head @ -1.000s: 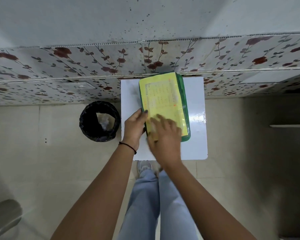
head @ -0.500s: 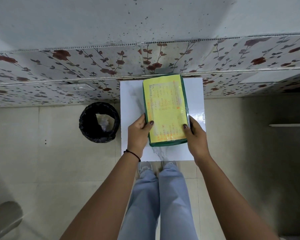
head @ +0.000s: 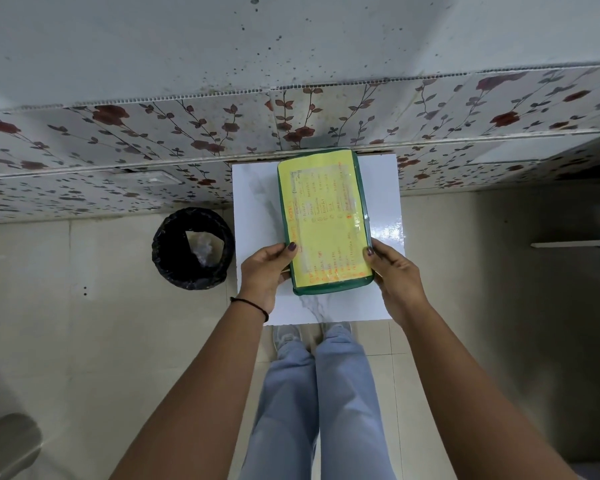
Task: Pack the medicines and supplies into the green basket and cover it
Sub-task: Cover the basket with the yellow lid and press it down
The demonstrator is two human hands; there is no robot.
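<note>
Green basket (head: 329, 289) on white worktop (head: 253, 199), topped by yellow printed cover (head: 323, 220). Left hand (head: 265, 270) grips its near left edge, right hand (head: 394, 271) its near right edge. Black bin (head: 193, 249) on floor, left of worktop.

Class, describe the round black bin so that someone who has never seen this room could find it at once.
Start at the small white square table standing against the floral-patterned wall panel. On the pale tiled floor just left of it, beside the person's left hand, stands the round black waste bin. It is the only dark, round thing there, lined with a black bag and holding crumpled pale rubbish.
</note>
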